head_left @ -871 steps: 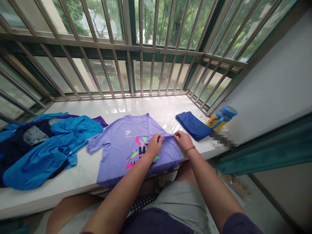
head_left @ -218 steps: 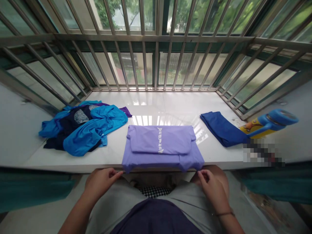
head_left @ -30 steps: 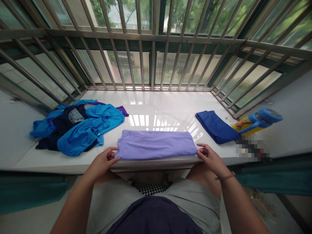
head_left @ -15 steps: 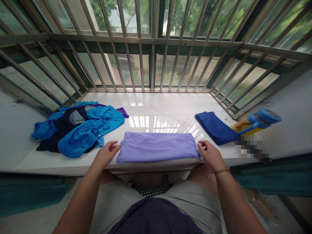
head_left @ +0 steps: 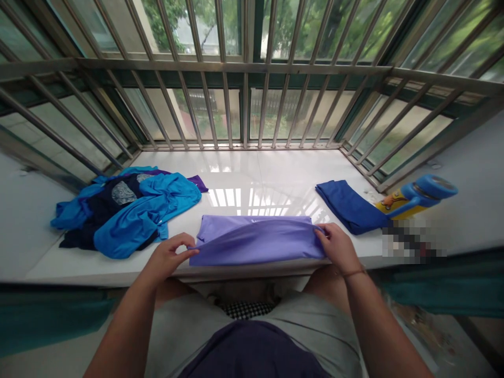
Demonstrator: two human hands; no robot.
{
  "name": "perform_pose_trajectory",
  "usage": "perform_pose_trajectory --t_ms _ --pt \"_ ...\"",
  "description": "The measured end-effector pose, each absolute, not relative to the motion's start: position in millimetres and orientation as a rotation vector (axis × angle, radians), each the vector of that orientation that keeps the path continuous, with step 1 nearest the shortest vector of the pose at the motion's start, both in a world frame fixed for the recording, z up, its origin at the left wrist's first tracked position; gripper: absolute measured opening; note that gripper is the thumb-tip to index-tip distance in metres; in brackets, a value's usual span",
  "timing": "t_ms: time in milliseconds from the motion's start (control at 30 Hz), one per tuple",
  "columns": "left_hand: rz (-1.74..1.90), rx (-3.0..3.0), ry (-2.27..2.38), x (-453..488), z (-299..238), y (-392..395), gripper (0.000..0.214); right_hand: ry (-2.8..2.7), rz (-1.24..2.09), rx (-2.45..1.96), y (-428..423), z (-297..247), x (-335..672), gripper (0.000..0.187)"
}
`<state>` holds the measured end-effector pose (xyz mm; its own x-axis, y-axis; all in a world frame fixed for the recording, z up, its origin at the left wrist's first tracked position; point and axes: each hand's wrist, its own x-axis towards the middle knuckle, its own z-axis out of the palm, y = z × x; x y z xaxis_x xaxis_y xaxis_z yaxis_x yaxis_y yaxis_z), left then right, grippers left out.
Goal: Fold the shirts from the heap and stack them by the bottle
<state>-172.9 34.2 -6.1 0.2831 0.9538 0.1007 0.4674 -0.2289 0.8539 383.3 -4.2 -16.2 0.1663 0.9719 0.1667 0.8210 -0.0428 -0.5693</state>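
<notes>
A folded lavender T-shirt lies as a long band near the front edge of the white window ledge. My left hand pinches its near left corner between thumb and fingers. At the right end, my right hand grips the shirt with its fingers curled over the cloth. The near layer of the shirt is raised a little off the ledge between both hands.
A heap of blue, navy and purple clothes lies on the ledge at the left. A folded dark blue garment sits at the right, beside a blue and yellow bottle. Metal window bars close the back and sides.
Half a second ago both hands rested at the ends of the flat folded shirt. Now they have closed on its ends and lifted the near layer.
</notes>
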Motion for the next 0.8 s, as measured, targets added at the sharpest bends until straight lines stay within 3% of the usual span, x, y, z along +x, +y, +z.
perform_pose_trajectory --t_ms 167,367,567,800 --pt "0.538 1.738 0.835 -196.3 15.3 2.1 0.025 -1.595 0.794 -1.674 -70.5 3.3 399.6 0.041" --pt "0.274 1.708 0.67 -198.9 30.4 3.4 0.016 -1.487 1.336 -1.698 -111.1 20.9 415.4 0.054" --pt "0.215 1.777 0.802 -191.9 37.6 16.9 0.022 -1.496 1.381 -1.656 -111.8 15.4 419.6 0.05" --pt "0.542 1.795 1.177 -180.1 34.1 48.5 0.033 -1.425 1.088 -1.638 -89.9 4.4 421.9 0.05"
